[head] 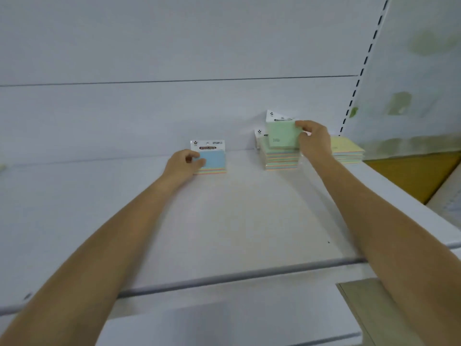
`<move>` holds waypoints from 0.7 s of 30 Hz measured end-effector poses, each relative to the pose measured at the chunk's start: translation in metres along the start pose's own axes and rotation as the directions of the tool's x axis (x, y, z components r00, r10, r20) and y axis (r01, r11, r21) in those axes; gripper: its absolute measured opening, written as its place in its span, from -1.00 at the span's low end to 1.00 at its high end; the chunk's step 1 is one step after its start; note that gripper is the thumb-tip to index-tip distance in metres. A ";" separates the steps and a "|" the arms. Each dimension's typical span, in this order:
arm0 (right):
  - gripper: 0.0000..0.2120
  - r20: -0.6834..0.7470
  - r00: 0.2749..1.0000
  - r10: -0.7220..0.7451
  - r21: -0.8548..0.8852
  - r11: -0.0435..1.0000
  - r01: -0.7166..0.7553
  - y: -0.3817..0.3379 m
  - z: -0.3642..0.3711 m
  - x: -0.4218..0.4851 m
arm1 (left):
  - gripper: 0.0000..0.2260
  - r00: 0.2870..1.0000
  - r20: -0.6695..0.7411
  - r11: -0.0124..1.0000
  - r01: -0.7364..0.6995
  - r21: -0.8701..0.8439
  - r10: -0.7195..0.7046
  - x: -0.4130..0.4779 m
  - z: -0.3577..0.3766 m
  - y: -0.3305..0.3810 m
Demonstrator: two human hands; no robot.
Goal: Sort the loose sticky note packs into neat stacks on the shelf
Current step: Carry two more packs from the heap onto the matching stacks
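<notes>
On the white shelf (224, 216), near the back wall, lies a blue-topped sticky note pack (214, 159) with a white header card. My left hand (183, 164) grips its left edge, fingers curled over the top. To the right stands a stack of several packs (280, 157). Above that stack, tilted, is a green-topped pack (282, 136), pinched at its right edge by my right hand (315, 141). Behind my right hand a yellow-topped stack (346, 152) sits at the shelf's right end, partly hidden.
A slotted upright rail (359, 78) runs up the back wall at the right. Beyond the shelf's right end is a yellow-brown surface (414, 176). The shelf's front edge (224, 275) crosses the lower view, with another shelf lip below.
</notes>
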State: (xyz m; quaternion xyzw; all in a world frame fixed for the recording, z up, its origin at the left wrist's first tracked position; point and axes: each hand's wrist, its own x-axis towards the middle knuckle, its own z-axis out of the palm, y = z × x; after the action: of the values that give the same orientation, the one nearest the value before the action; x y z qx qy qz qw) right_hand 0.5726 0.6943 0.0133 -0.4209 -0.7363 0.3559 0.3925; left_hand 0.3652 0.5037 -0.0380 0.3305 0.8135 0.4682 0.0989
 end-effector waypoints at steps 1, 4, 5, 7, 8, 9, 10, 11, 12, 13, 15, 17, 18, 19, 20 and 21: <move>-0.60 0.002 1.000 -0.010 -0.021 1.000 0.010 0.004 0.001 -0.001 | -0.70 1.000 -0.017 1.000 -0.001 0.005 0.001 -0.003 0.001 0.001; -0.65 0.049 0.998 -0.038 -0.061 0.997 0.041 0.011 0.000 -0.006 | -0.69 0.998 -0.059 1.000 -0.016 0.023 0.017 -0.011 0.003 0.005; -0.66 0.065 0.997 -0.045 -0.058 0.997 0.049 0.012 0.000 -0.007 | -0.68 0.997 -0.066 0.998 -0.025 0.051 0.029 -0.013 0.004 0.006; -0.69 0.088 0.995 -0.046 -0.060 0.997 0.052 0.011 0.000 -0.007 | -0.67 0.997 -0.068 0.994 -0.040 0.099 0.047 -0.017 0.005 0.008; -0.70 0.105 0.994 -0.042 -0.066 0.997 0.049 0.010 -0.001 -0.007 | -0.66 0.997 -0.061 0.993 -0.045 0.110 0.052 -0.018 0.006 0.009; -0.69 0.133 0.990 -0.038 -0.069 0.996 0.048 0.009 -0.001 -0.008 | -0.65 0.997 -0.050 0.991 -0.053 0.123 0.059 -0.019 0.006 0.010; -0.68 0.168 0.985 -0.040 -0.073 0.996 0.053 0.009 0.000 -0.008 | -0.64 0.997 -0.035 0.989 -0.060 0.138 0.065 -0.020 0.006 0.011; -0.66 0.196 0.979 -0.050 -0.082 0.994 0.067 0.010 0.002 -0.009 | -0.62 0.997 -0.021 0.985 -0.067 0.158 0.071 -0.021 0.006 0.011; -0.65 0.217 0.974 -0.067 -0.100 0.991 0.090 0.011 0.003 -0.010 | -0.61 0.997 -0.013 0.983 -0.070 0.171 0.073 -0.021 0.006 0.011; -0.63 0.226 0.971 -0.082 -0.116 0.987 0.110 0.012 0.004 -0.011 | -0.61 0.997 -0.009 0.981 -0.072 0.178 0.074 -0.022 0.006 0.010; -0.63 0.227 0.969 -0.094 -0.116 0.986 0.123 0.012 0.005 -0.012 | -0.61 0.997 -0.013 0.981 -0.071 0.181 0.075 -0.023 0.006 0.010; -0.62 0.228 0.969 -0.092 -0.102 0.988 0.117 0.012 0.005 -0.011 | -0.62 0.997 -0.019 0.979 -0.069 0.193 0.074 -0.022 0.006 0.010; -0.62 0.232 0.969 -0.092 -0.098 0.988 0.117 0.012 0.005 -0.010 | -0.62 0.997 -0.024 0.977 -0.069 0.200 0.075 -0.021 0.006 0.009; -0.61 0.236 0.967 -0.091 -0.095 0.989 0.117 0.014 0.006 -0.009 | -0.62 0.997 -0.029 0.976 -0.070 0.206 0.077 -0.021 0.006 0.009; -0.62 0.240 0.966 -0.095 -0.093 0.988 0.121 0.014 0.007 -0.007 | -0.62 0.996 -0.032 0.975 -0.070 0.210 0.078 -0.021 0.006 0.008; -0.62 0.244 0.965 -0.099 -0.089 0.988 0.124 0.015 0.007 -0.006 | -0.61 0.996 -0.035 0.974 -0.071 0.214 0.080 -0.021 0.007 0.009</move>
State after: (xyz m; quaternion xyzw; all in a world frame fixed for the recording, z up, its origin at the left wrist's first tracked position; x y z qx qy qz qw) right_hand 0.5735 0.6934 -0.0044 -0.3526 -0.8180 0.3428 0.2984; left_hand 0.3884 0.4977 -0.0377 0.3597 0.8477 0.3890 0.0276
